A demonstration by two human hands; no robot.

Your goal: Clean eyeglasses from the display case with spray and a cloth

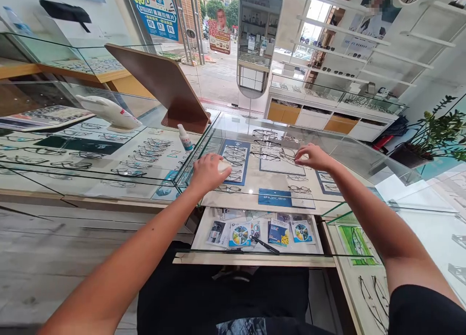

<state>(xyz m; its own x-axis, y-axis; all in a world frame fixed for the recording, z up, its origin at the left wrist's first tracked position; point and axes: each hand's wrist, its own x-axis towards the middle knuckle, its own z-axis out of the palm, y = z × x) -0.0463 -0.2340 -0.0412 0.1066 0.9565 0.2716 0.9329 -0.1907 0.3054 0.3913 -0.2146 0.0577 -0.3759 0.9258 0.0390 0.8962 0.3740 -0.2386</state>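
Note:
My left hand (210, 171) is over the left part of the glass display case, closed around a small whitish object (223, 166). Its kind is hard to make out, since the fingers cover most of it. My right hand (312, 157) hovers at the case's right side, thumb and fingertips brought together in a pinch. Whatever the fingertips hold, if anything, does not show clearly. Close to them lies a pair of dark-framed eyeglasses (268, 156), and I cannot tell whether they touch. More eyeglasses rest on a blue-edged tray (247, 166) between my hands.
Below the case, an open drawer (215, 250) holds leaflets, round colour cards and a black pen (265, 245). A small spray bottle (185, 138) and a brown-backed stand mirror (163, 82) are on the left counter. A potted plant (411, 153) stands far right.

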